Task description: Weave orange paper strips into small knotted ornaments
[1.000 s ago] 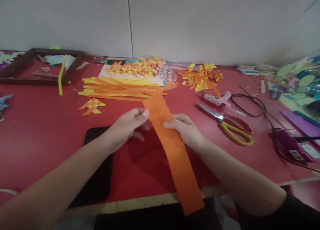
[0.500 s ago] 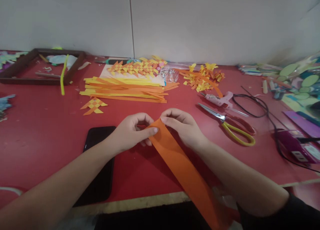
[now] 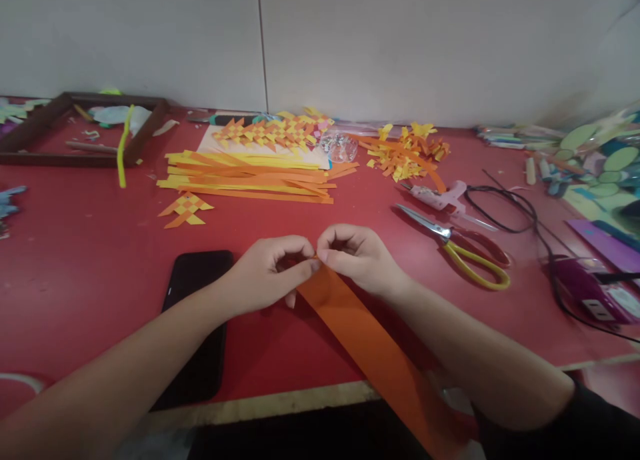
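Since pinched closer, hands (image 3: 315,263) on strip (image 3: 370,347)

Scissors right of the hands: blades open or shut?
Shut. The scissors lie flat on the red table, blades together in a single point, yellow and red handles side by side.

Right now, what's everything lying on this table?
table: one, red
wide paper strip: one, orange, running from both hands over the near edge
phone: one, black, under the left forearm
thin paper strips: a pile, yellow and orange, centre back
woven pieces: several, orange-yellow, behind the pile; a single woven piece left of it
paper scraps: a heap, back right
scissors: one, yellow-handled, right
glue gun: one, pink, behind the scissors
wooden frame: one, brown, back left
left hand: pinching the strip's end
right hand: pinching the same end
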`<state>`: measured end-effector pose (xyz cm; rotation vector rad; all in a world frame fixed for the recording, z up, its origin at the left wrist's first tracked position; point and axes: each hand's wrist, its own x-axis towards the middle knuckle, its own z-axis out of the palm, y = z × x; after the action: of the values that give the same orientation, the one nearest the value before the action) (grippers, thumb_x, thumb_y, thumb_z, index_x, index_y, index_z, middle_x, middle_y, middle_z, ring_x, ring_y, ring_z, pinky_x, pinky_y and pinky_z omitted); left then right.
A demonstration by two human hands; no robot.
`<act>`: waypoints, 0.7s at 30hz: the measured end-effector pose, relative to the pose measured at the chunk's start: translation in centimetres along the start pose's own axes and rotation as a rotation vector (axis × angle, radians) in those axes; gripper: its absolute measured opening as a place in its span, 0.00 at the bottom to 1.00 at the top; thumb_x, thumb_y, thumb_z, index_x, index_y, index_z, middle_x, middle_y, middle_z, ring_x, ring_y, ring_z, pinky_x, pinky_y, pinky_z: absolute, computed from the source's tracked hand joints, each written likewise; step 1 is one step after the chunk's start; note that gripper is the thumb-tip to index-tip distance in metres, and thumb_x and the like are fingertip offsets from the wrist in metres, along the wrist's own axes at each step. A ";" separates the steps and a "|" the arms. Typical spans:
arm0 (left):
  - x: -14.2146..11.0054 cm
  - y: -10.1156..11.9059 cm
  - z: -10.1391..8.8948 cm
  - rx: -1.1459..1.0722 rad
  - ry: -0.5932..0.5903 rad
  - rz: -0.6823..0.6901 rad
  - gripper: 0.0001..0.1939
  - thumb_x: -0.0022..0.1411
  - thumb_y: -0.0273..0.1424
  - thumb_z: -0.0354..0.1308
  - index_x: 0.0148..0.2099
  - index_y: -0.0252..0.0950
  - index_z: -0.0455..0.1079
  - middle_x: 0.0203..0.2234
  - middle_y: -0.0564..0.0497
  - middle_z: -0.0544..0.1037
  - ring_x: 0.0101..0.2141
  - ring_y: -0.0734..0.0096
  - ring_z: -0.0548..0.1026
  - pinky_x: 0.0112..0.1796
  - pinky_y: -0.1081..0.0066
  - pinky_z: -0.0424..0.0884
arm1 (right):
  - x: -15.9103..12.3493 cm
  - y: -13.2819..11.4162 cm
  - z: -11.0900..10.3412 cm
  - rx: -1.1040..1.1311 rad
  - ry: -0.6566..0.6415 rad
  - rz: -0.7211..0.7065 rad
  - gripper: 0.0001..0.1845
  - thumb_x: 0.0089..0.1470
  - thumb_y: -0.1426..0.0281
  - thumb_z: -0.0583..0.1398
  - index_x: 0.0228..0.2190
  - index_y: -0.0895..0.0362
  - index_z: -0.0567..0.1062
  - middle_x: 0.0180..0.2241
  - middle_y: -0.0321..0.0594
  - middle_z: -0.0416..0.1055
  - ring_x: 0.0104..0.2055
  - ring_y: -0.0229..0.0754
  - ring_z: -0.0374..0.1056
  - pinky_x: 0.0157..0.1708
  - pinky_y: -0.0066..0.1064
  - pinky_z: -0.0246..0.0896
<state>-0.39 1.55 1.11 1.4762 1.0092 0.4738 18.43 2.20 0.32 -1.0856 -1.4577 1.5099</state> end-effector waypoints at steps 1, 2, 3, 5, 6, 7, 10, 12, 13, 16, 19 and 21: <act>0.0 0.0 0.0 0.009 0.005 0.020 0.11 0.64 0.39 0.55 0.32 0.38 0.65 0.18 0.57 0.69 0.16 0.75 0.71 0.15 0.79 0.60 | 0.0 0.0 0.0 0.004 -0.011 0.002 0.03 0.44 0.71 0.62 0.23 0.58 0.72 0.22 0.32 0.65 0.23 0.32 0.56 0.24 0.28 0.51; 0.1 -0.1 0.0 0.033 0.021 0.056 0.11 0.64 0.38 0.55 0.31 0.38 0.65 0.19 0.57 0.69 0.19 0.75 0.72 0.17 0.79 0.62 | 0.0 0.0 0.0 0.007 -0.017 0.001 0.03 0.44 0.72 0.62 0.23 0.58 0.72 0.22 0.32 0.65 0.23 0.32 0.56 0.24 0.27 0.50; 0.2 -0.1 0.0 0.068 0.044 0.104 0.12 0.64 0.37 0.55 0.30 0.38 0.64 0.21 0.57 0.69 0.21 0.75 0.72 0.20 0.78 0.63 | 0.0 0.1 0.0 0.008 -0.019 -0.002 0.03 0.44 0.72 0.62 0.23 0.58 0.72 0.22 0.32 0.66 0.23 0.32 0.56 0.24 0.27 0.50; 0.4 -0.2 -0.2 0.146 0.085 0.207 0.12 0.64 0.36 0.55 0.29 0.37 0.65 0.22 0.57 0.68 0.26 0.75 0.70 0.26 0.76 0.63 | 0.0 0.1 0.0 0.009 -0.007 -0.013 0.03 0.44 0.71 0.62 0.23 0.58 0.72 0.21 0.32 0.66 0.23 0.32 0.56 0.24 0.27 0.51; 0.5 -0.2 -0.2 0.175 0.096 0.243 0.12 0.65 0.35 0.55 0.29 0.36 0.65 0.23 0.56 0.68 0.27 0.75 0.69 0.28 0.76 0.62 | 0.0 0.1 0.0 0.010 -0.002 -0.019 0.03 0.44 0.71 0.62 0.23 0.58 0.72 0.21 0.32 0.65 0.23 0.32 0.56 0.24 0.27 0.51; 0.6 -0.2 -0.3 0.188 0.098 0.262 0.12 0.65 0.35 0.55 0.29 0.36 0.66 0.23 0.56 0.69 0.28 0.75 0.68 0.28 0.76 0.62 | 0.1 0.1 0.0 0.014 0.001 -0.025 0.04 0.44 0.71 0.62 0.23 0.58 0.72 0.21 0.32 0.65 0.23 0.32 0.56 0.24 0.27 0.51; 0.5 -0.2 -0.3 0.174 0.093 0.264 0.12 0.65 0.35 0.54 0.30 0.35 0.66 0.24 0.57 0.69 0.28 0.75 0.67 0.28 0.75 0.61 | 0.1 0.1 0.0 0.019 0.000 -0.041 0.04 0.44 0.71 0.62 0.23 0.58 0.72 0.22 0.33 0.65 0.23 0.32 0.56 0.24 0.27 0.52; 0.4 -0.1 -0.2 0.162 0.102 0.251 0.12 0.65 0.34 0.54 0.29 0.35 0.66 0.23 0.57 0.68 0.27 0.76 0.65 0.28 0.75 0.60 | 0.2 0.1 0.0 0.015 0.003 -0.047 0.04 0.45 0.71 0.63 0.23 0.58 0.72 0.21 0.32 0.64 0.23 0.32 0.56 0.24 0.27 0.51; 0.4 0.0 -0.2 0.161 0.110 0.244 0.12 0.64 0.34 0.55 0.29 0.35 0.65 0.23 0.57 0.67 0.26 0.76 0.65 0.27 0.75 0.59 | 0.2 0.0 0.0 0.013 0.006 -0.050 0.04 0.45 0.71 0.63 0.23 0.58 0.72 0.21 0.32 0.64 0.23 0.32 0.56 0.24 0.27 0.51; 0.4 -0.1 -0.2 0.151 0.148 0.247 0.12 0.64 0.33 0.55 0.29 0.35 0.66 0.22 0.57 0.66 0.25 0.76 0.63 0.26 0.75 0.58 | 0.2 0.0 0.1 0.016 0.013 -0.059 0.03 0.45 0.72 0.62 0.23 0.58 0.72 0.21 0.32 0.64 0.22 0.31 0.55 0.23 0.26 0.50; 0.6 -0.2 -0.4 0.100 0.215 0.279 0.11 0.64 0.33 0.56 0.29 0.35 0.67 0.22 0.57 0.67 0.25 0.76 0.63 0.27 0.74 0.59 | 0.1 0.0 0.1 0.018 0.019 -0.044 0.03 0.44 0.73 0.61 0.23 0.58 0.71 0.20 0.31 0.63 0.22 0.31 0.55 0.22 0.26 0.50; 0.7 -0.2 -0.5 0.072 0.249 0.298 0.11 0.64 0.33 0.56 0.29 0.35 0.68 0.23 0.56 0.68 0.25 0.76 0.64 0.27 0.74 0.61 | 0.1 0.0 0.1 0.017 0.028 -0.025 0.02 0.44 0.73 0.61 0.23 0.58 0.71 0.20 0.31 0.64 0.22 0.31 0.55 0.22 0.26 0.50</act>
<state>-0.50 2.36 0.84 1.6702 1.0104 0.8599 18.33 2.28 0.29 -1.0700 -1.4316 1.4815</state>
